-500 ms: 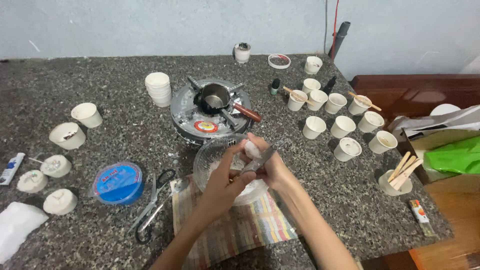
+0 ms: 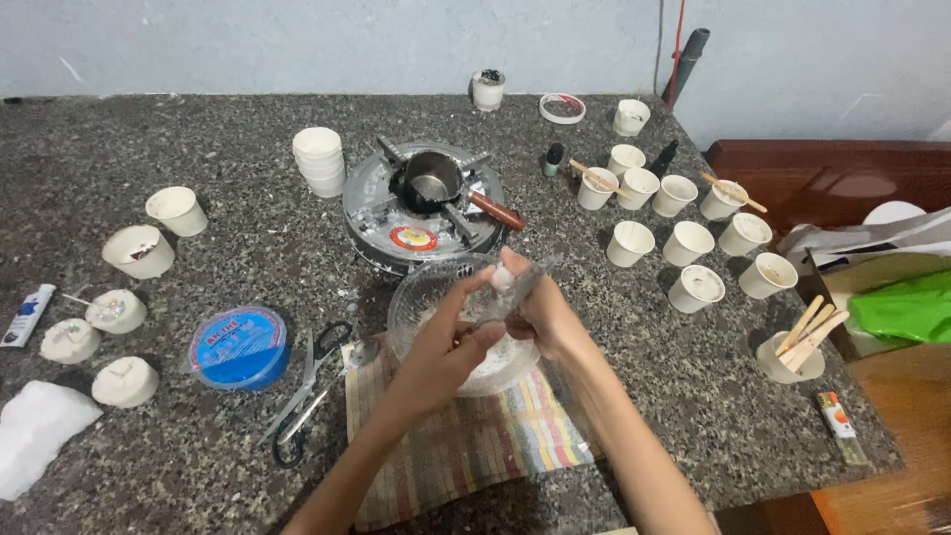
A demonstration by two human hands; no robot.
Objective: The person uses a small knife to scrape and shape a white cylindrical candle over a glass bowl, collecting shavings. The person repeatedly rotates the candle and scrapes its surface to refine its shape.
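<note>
Both hands [image 2: 495, 322] grip one clear bag [image 2: 515, 287] over one glass bowl [image 2: 416, 302]

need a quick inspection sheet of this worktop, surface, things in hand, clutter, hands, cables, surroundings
surface: speckled granite worktop, striped cloth under the bowl.
job's things: clear glass bowl on the cloth; small pale piece held above it.
clutter: paper cups, small pot on a burner, scissors, blue tape tin, lighter.
grippers: left hand and right hand meet over the bowl, fingers pinching the piece.
cables: thin red cable on the wall.
surroundings: pale wall, wooden furniture, green bag.
</note>
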